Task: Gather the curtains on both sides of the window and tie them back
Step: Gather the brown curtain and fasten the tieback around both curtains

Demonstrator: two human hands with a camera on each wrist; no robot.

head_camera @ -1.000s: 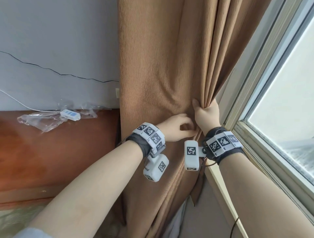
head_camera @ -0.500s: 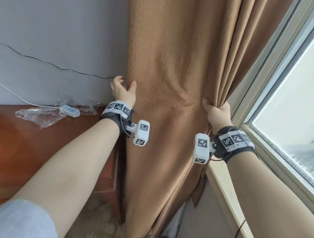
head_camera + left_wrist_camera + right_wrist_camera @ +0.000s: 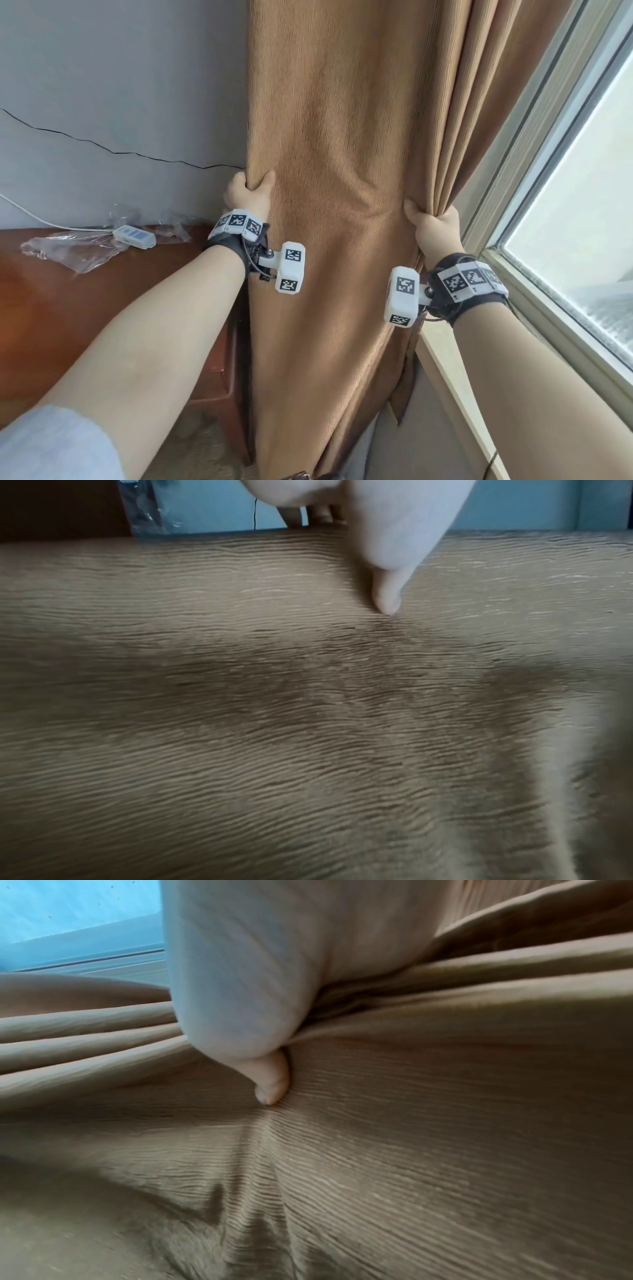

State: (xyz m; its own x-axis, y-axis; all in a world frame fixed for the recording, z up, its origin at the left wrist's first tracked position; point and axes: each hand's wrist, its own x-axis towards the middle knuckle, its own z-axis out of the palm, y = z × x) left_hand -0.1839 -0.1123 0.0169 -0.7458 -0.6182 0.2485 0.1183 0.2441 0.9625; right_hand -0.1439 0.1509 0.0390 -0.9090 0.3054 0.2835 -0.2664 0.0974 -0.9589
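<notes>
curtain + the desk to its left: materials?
Curtain: woven fabric, tan, matte, with a fine ribbed weave; it folds into soft pleats where the right hand grips. Desk: looks like reddish wood or veneer, glossy sheen; can't tell which.

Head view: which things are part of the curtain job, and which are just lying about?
In the job:
brown curtain
left hand, gripping its wall-side edge
right hand, gripping the window-side folds
window

Lying about:
white remote
clear plastic bag
wooden cabinet
</notes>
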